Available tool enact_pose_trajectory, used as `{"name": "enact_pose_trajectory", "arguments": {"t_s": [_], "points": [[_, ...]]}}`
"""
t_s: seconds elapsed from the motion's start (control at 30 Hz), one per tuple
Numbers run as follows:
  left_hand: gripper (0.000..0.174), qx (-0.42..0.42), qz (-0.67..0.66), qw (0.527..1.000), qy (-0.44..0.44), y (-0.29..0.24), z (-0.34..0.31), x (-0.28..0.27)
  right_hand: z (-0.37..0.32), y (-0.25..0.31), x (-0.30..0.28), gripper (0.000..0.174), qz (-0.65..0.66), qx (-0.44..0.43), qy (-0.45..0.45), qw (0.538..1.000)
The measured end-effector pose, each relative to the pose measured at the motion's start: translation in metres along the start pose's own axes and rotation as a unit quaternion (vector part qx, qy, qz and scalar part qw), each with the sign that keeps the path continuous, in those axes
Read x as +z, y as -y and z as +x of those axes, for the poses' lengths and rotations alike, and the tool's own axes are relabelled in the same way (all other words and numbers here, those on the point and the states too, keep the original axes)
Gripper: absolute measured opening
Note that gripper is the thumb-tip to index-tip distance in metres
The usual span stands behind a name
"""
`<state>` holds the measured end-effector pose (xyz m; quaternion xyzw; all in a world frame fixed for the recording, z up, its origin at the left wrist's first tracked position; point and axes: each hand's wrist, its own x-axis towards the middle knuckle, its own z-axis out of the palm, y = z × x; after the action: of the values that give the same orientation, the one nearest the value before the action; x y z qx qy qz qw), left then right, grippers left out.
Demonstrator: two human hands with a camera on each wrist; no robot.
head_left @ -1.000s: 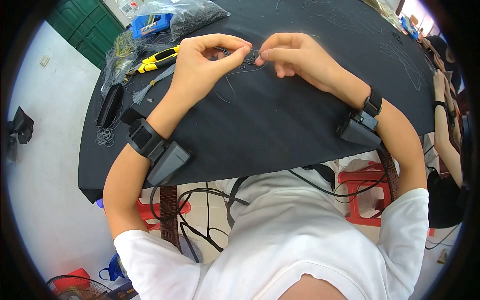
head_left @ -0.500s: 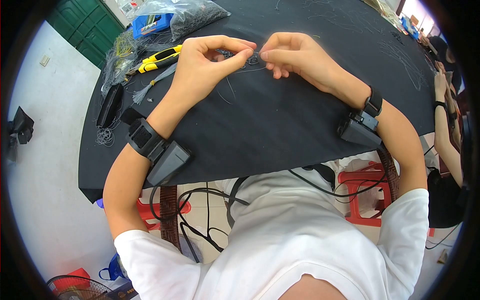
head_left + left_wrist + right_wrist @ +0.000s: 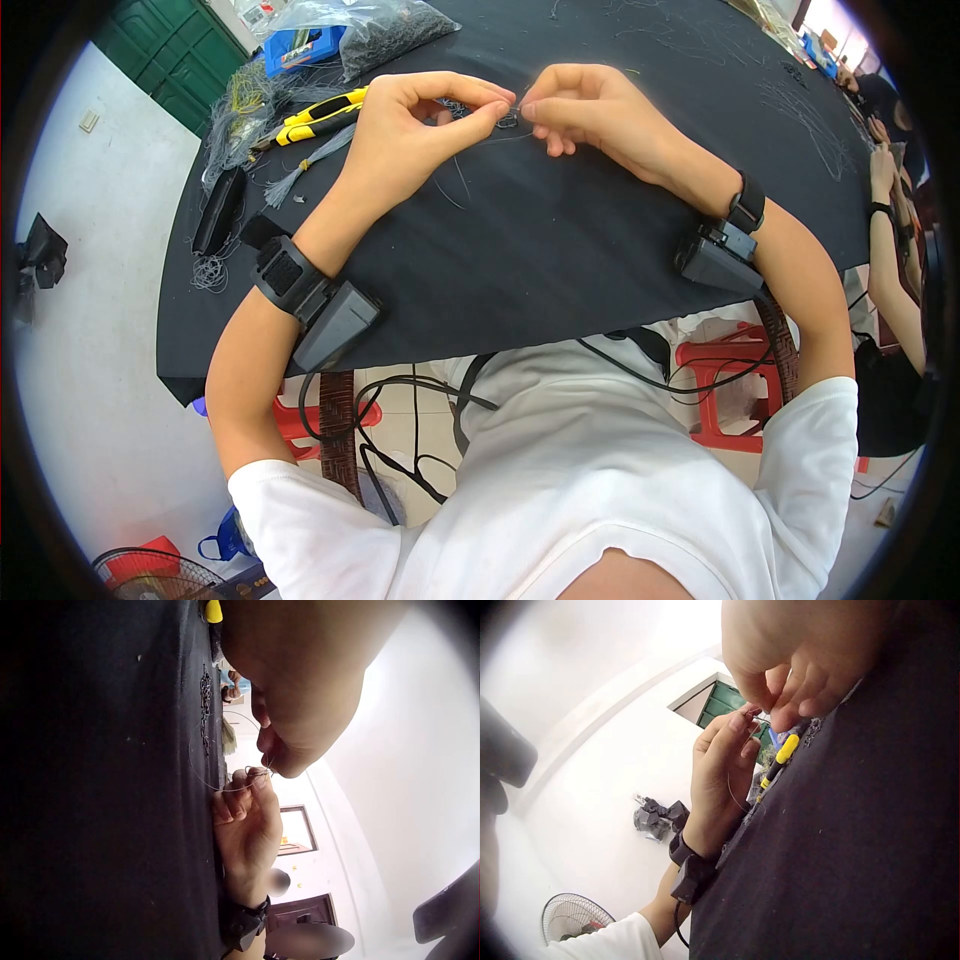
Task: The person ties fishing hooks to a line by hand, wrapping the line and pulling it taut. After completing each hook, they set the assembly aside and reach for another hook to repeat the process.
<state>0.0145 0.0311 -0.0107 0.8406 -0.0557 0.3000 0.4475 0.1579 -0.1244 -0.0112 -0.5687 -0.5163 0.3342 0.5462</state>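
My left hand (image 3: 405,128) and right hand (image 3: 592,112) meet fingertip to fingertip above the black-covered table (image 3: 520,260). Each pinches, between thumb and forefinger, thin fishing line (image 3: 730,784), which bows out in a loose loop in the left wrist view. A small curved wire piece, hook-like in shape, shows at the right thumb tip (image 3: 259,778); cannot tell which hand holds it. The right hand's other fingers are loosely bent. Small dark metal hooks (image 3: 205,712) lie heaped on the cloth beyond the hands.
Left of the left hand lie yellow-and-black pliers (image 3: 322,118), a bundle of grey line (image 3: 290,185) and a black case (image 3: 220,212). Behind them are a blue box (image 3: 303,50) and a clear bag of dark pieces (image 3: 395,38). Another person's arm (image 3: 882,220) is at the right.
The left fingertips have shifted slightly right, closing the gap to the right hand. The right hand's lower fingers have drawn in a little.
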Motion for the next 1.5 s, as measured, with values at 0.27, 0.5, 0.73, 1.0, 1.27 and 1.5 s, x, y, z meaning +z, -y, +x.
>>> {"name": "enact_pose_trajectory", "arguments": {"t_s": [0.27,0.5,0.73,1.0,1.27,1.5], "points": [[0.011,0.003,0.012,1.0,0.015,-0.0043,-0.0005,-0.0003,0.0007,-0.0023,-0.0018,0.014,-0.012,0.001,-0.013,1.0],[0.013,-0.001,0.028,1.0,0.009,-0.0016,-0.0003,0.0006,0.0011,-0.0036,-0.0017,0.016,-0.003,-0.008,0.016,1.0],[0.014,-0.021,0.031,0.999,0.003,-0.0002,-0.0003,0.0005,0.001,-0.0029,-0.0025,0.015,-0.003,-0.011,0.014,1.0],[0.015,-0.025,0.035,0.999,0.003,0.002,-0.0002,0.0001,0.0029,-0.0041,-0.0027,0.012,0.087,0.02,0.002,0.996],[0.015,-0.04,0.024,0.999,0.002,0.002,-0.001,-0.0009,0.0011,-0.0014,-0.0013,0.009,0.099,0.043,-0.013,0.994],[0.017,-0.117,-0.129,0.985,0.0,-0.0059,-0.0041,0.0015,0.001,-0.0012,0.0015,0.01,0.024,0.03,-0.013,0.999]]}}
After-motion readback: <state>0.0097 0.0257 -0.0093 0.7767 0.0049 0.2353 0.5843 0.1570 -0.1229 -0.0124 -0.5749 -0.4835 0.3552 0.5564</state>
